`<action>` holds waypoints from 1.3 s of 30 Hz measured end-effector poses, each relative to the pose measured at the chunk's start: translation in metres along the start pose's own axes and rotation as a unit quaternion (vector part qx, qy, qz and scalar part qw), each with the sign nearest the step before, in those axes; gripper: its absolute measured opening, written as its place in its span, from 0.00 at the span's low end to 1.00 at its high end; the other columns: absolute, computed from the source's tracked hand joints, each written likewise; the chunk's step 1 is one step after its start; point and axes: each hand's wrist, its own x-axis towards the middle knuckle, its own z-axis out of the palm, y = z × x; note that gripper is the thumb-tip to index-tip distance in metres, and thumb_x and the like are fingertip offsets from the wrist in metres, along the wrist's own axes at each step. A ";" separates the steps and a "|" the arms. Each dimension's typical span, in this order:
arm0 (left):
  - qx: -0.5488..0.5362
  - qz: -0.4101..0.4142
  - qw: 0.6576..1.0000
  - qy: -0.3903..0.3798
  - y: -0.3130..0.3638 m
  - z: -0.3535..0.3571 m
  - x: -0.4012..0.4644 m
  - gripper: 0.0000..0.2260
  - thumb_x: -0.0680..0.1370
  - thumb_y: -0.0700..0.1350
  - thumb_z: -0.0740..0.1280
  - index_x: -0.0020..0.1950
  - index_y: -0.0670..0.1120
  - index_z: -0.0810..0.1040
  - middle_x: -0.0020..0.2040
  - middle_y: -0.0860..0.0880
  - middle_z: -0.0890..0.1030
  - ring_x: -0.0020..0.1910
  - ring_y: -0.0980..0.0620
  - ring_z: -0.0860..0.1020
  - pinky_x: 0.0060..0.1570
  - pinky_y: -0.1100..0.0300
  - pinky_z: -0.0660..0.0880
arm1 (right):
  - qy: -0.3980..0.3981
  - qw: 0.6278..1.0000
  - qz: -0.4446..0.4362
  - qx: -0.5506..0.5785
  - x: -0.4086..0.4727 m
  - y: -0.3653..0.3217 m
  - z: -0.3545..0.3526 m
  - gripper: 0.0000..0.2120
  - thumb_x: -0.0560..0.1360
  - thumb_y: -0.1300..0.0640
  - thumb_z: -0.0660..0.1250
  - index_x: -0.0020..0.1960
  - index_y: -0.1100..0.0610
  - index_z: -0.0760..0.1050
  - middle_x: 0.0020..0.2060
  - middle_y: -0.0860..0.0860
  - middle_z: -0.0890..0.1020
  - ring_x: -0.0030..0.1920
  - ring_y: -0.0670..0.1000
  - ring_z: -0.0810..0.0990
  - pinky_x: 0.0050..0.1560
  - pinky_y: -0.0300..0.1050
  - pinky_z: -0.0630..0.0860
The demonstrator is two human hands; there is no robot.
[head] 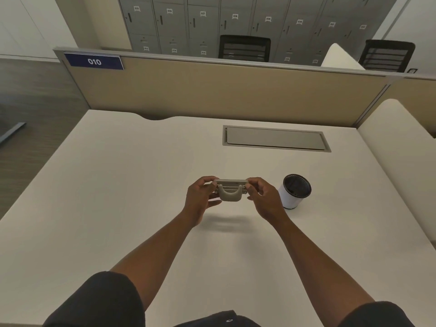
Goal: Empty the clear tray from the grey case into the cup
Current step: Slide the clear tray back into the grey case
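We see the left hand (200,197) pinching the left end of the grey case (230,190), fingers closed on its edge, holding it in the air above the white desk (118,185). The right hand (262,197) clamps the case's right end the same way. Whether the clear tray sits inside, we cannot tell. Just to the right, the white cup (293,192) with its dark interior stands upright on the desk, near the right hand but apart from it.
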 end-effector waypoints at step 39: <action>-0.050 -0.100 0.994 -0.019 -0.014 -0.005 0.001 0.05 0.77 0.37 0.70 0.51 0.37 0.79 0.44 0.38 0.83 0.39 0.46 0.84 0.41 0.57 0.82 | -0.033 0.936 0.277 0.212 0.000 0.005 0.008 0.09 0.78 0.54 0.66 0.51 0.59 0.81 0.40 0.53 0.82 0.37 0.50 0.76 0.36 0.41 0.71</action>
